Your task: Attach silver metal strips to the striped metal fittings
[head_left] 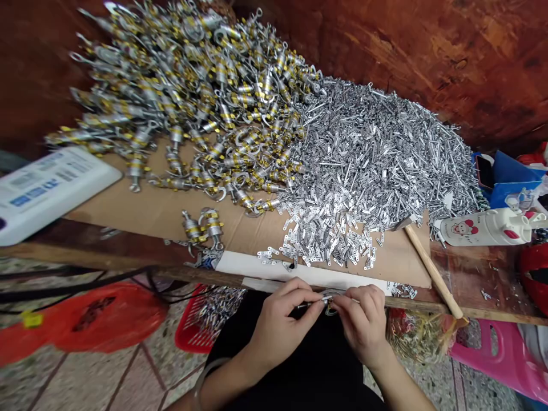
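Just in front of the bench edge, my left hand (286,317) and my right hand (366,321) meet at a small silvery metal fitting (327,298). Thumb and fingertips of both hands pinch it, and they cover most of it, so its exact kind is hidden. Beyond my hands, small flat plates with holes (334,242) lie loose on the cardboard (398,264). They run back into a large heap of metal pins and eye-ended rods (385,154). Left of that rises a pile of silver fittings with yellow bands and curved hooks (214,85).
A wooden-handled hammer (434,271) lies across the bench's right front edge. Further right are a white bottle (483,227) and a blue box (516,177). A white printed case (55,182) is at left. Below are a red basket (188,325) and a pink stool (496,354).
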Motion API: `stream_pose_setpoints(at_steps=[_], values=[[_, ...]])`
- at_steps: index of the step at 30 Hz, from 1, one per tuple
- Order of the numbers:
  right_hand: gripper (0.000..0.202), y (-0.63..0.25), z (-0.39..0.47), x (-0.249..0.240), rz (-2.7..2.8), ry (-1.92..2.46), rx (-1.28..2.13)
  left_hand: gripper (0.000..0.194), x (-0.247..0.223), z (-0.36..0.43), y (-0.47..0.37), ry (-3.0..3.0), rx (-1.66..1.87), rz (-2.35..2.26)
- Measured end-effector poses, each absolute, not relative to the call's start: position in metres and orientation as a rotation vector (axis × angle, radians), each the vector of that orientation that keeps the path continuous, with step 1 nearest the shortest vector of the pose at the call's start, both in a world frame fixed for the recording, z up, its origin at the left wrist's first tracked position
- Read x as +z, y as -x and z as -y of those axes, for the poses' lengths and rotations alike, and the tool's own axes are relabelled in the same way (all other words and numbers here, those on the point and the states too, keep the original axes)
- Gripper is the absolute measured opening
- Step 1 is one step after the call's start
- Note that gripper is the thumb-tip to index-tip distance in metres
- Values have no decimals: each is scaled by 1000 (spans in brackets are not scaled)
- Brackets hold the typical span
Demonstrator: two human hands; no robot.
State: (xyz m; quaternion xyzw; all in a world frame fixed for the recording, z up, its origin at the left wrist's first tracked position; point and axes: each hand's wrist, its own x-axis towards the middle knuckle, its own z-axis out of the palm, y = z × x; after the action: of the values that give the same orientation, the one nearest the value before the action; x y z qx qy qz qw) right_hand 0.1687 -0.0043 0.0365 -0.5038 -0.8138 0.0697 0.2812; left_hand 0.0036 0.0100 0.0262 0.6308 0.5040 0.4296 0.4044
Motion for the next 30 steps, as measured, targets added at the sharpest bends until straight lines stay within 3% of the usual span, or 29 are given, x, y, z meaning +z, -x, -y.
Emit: stream_pose_setpoints(at_steps=[3, 9, 12, 20, 26, 30], values=[[14, -168, 7, 33, 2173, 1335, 169, 12, 28, -9, -4, -1629, 1037, -1282], [11, -169, 5, 35, 2133, 1450, 739, 14, 19, -6, 2, -1810, 1005, -1158], [15, -168, 4, 33, 2091, 1592, 857, 12, 5, -2, 2, -2073, 1099, -1132], [9, -160, 6, 17, 1986, 1918, 614, 24, -25, -1, 5, -2593, 1044, -1135], [10, -163, -7, 22, 1999, 2012, 725, 22, -17, -2, 5, -2578, 943, -1151], [9, -163, -13, 25, 2061, 1982, 778, 19, -15, 3, 3, -2428, 1061, -1114]])
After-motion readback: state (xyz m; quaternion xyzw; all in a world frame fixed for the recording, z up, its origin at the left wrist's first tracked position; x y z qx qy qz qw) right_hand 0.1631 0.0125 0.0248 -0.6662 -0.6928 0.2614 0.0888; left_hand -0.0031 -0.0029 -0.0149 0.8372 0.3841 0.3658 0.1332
